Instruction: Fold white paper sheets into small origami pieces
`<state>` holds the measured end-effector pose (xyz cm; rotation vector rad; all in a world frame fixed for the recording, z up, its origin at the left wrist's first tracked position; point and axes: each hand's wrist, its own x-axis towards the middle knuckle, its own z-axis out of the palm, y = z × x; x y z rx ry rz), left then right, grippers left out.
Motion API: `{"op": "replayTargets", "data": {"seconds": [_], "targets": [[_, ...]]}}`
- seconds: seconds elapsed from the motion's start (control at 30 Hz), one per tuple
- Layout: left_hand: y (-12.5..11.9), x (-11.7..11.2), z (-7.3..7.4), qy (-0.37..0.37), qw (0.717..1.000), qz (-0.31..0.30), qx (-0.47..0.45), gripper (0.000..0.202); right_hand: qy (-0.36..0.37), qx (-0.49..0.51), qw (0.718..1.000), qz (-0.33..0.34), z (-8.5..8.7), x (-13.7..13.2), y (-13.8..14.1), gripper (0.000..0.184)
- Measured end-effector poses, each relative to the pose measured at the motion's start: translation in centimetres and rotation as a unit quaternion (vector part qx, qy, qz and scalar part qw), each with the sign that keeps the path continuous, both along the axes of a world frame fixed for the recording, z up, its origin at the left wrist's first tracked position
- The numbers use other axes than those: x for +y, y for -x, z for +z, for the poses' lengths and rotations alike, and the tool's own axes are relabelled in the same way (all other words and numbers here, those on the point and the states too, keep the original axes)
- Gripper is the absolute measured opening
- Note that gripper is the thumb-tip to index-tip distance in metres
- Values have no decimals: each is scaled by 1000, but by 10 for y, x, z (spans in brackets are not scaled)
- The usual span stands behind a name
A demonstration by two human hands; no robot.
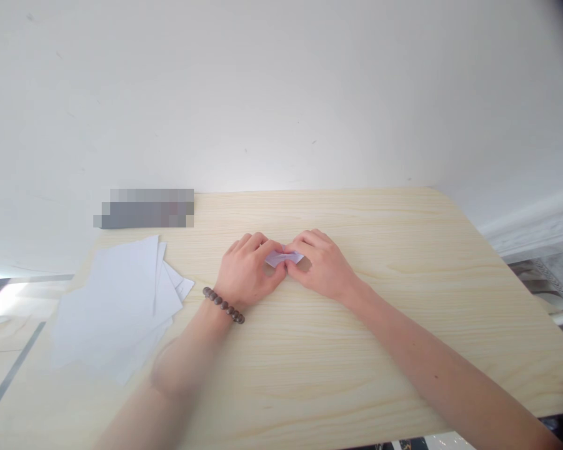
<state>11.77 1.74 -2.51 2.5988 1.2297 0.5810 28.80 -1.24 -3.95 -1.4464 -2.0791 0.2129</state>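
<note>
A small piece of folded white paper (pixel 276 258) is held between my two hands, near the middle of the table. My left hand (pixel 248 265), with a dark bead bracelet (pixel 224 305) on its wrist, pinches the paper between thumb and fingers. From the other side, my right hand (pixel 321 262) grips it the same way. The thumbs meet at the paper's near edge, and the fingertips come close together over its far edge. Parts of the paper are hidden behind the fingers.
Loose white sheets (pixel 122 281) lie in an overlapping pile on the left side of the wooden table (pixel 379 362). Behind them, at the back left, is a blurred-out grey object (pixel 145 212). A white wall (pixel 281 94) rises along the table's far edge.
</note>
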Motion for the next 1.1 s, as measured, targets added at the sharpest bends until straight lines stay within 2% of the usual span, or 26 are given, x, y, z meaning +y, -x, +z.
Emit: {"op": "replayTargets", "data": {"seconds": [0.23,0.4,0.53,0.67,0.8,1.0,1.1], "targets": [[0,2,-2,14,1000,-1,7,21,20,-17,999,-26,1,-1,2,15],[8,10,-6,52,996,-18,-71,23,12,7,1000,-12,2,1,-8,18],[14,16,-10,73,990,5,-118,20,13,42,999,8,1,5,-21,22],[16,18,-11,54,993,0,-109,14,10,68,997,25,-1,9,-30,23],[16,18,-11,29,994,-5,-109,13,4,73,996,50,-2,9,-33,10],[16,19,-13,-12,991,-47,-124,12,-7,49,995,91,-2,10,-30,14],[16,17,-11,-1,993,-25,-114,11,-11,44,995,87,-1,8,-28,14]]}}
